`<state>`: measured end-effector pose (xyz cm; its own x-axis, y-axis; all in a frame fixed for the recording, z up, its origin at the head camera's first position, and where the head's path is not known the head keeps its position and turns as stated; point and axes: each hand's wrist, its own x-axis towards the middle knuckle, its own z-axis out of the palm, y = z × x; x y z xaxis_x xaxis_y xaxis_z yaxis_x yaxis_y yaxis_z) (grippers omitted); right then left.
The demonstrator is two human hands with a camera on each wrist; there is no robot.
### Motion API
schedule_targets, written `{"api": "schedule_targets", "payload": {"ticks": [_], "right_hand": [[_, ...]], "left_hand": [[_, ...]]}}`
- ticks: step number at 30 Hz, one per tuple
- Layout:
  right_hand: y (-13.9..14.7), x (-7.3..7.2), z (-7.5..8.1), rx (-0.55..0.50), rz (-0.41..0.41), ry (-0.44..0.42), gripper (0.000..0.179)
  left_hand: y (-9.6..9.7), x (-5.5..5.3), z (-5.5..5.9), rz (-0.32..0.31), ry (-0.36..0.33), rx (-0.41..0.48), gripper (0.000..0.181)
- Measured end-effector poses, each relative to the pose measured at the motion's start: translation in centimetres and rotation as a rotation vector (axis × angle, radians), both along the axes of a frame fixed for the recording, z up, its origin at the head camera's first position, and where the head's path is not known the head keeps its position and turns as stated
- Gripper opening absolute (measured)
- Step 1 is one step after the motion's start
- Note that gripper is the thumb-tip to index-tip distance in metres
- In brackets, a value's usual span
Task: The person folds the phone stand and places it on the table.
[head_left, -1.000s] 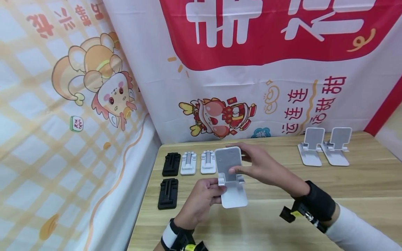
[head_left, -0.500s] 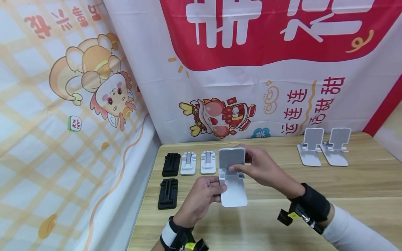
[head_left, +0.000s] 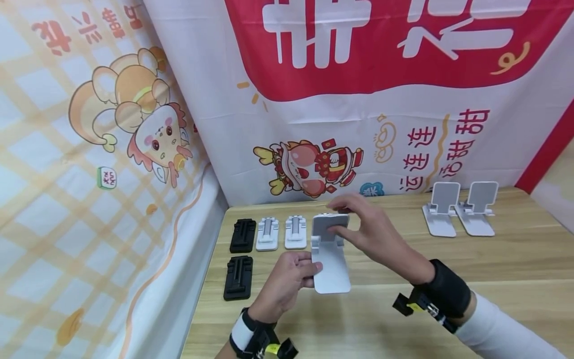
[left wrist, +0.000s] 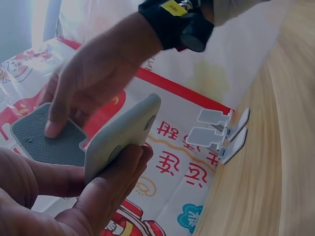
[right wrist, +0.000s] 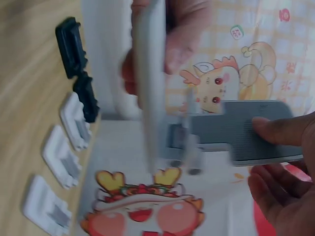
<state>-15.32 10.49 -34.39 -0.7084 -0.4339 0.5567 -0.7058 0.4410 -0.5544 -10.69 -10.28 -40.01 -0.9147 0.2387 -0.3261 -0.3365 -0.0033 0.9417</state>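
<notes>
A white folding phone stand (head_left: 331, 269) with a grey-padded upper plate is held over the table, unfolded. My left hand (head_left: 291, 281) grips its base plate by the left edge, thumb on the front. In the left wrist view, that base (left wrist: 123, 132) rises between thumb and fingers. The right hand (head_left: 369, 232) has its thumb on the grey pad (head_left: 324, 228). The right wrist view shows this thumb on the padded plate (right wrist: 241, 128) and the other fingers on its far side, pinching it near the end. The plate leans at an angle to the base.
Two black folded stands (head_left: 238, 277) lie at the left of the wooden table (head_left: 403, 319). White folded stands (head_left: 267, 233) lie beside them; the right wrist view shows three. Two unfolded white stands (head_left: 441, 219) stand at the back right. A printed cloth (head_left: 314, 114) hangs behind.
The padded plate has tilted, so it looks shorter from above than a second ago. My right fingers have shifted up toward its top edge. The left hand keeps its hold on the base.
</notes>
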Motion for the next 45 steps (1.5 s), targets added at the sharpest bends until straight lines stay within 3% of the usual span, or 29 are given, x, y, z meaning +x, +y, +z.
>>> {"api": "schedule_targets", "payload": {"ticks": [2, 5, 12, 15, 22, 26, 31, 34, 36, 38, 42, 45], "right_hand": [[0.0, 0.1, 0.7, 0.042, -0.007, 0.121, 0.036], [-0.2, 0.5, 1.7, 0.119, 0.004, 0.215, 0.029], [-0.9, 1.5, 2.4, 0.203, 0.003, 0.219, 0.024], [-1.5, 2.0, 2.0, 0.228, 0.024, 0.257, 0.022], [-2.8, 4.1, -0.1, 0.347, 0.049, 0.423, 0.020], [-3.2, 4.8, -1.2, 0.380, 0.056, 0.515, 0.020], [-3.6, 5.2, -1.9, 0.403, 0.037, 0.530, 0.023], [-3.7, 5.1, -1.8, 0.380, 0.032, 0.420, 0.021], [-3.5, 4.7, -1.6, 0.314, 0.045, 0.269, 0.020], [-3.2, 4.2, -1.2, 0.215, 0.037, 0.071, 0.019], [-2.5, 2.7, -0.6, 0.021, -0.033, -0.392, 0.035], [-2.1, 1.5, -0.6, -0.115, 0.004, -0.765, 0.049]], "left_hand": [[-0.1, -0.1, -0.2, 0.005, -0.004, -0.007, 0.033], [-0.1, -0.2, -0.5, 0.017, -0.005, -0.026, 0.033], [-0.4, -0.3, -0.8, 0.035, 0.013, -0.020, 0.034], [-0.7, -0.5, -0.6, 0.028, 0.020, 0.004, 0.033], [-1.9, -1.0, 0.7, 0.077, 0.031, -0.010, 0.029], [-2.4, -1.0, 1.3, 0.064, 0.066, 0.033, 0.030], [-2.8, -0.9, 1.6, 0.073, 0.087, 0.038, 0.031], [-3.0, -0.9, 1.6, 0.082, 0.085, 0.031, 0.031], [-3.1, -0.9, 1.6, 0.085, 0.080, 0.026, 0.031], [-3.2, -0.8, 1.7, 0.088, 0.070, 0.021, 0.031], [-3.2, -0.5, 2.0, 0.093, 0.033, 0.009, 0.031], [-3.0, -0.2, 2.3, 0.084, 0.025, 0.015, 0.032]]}}
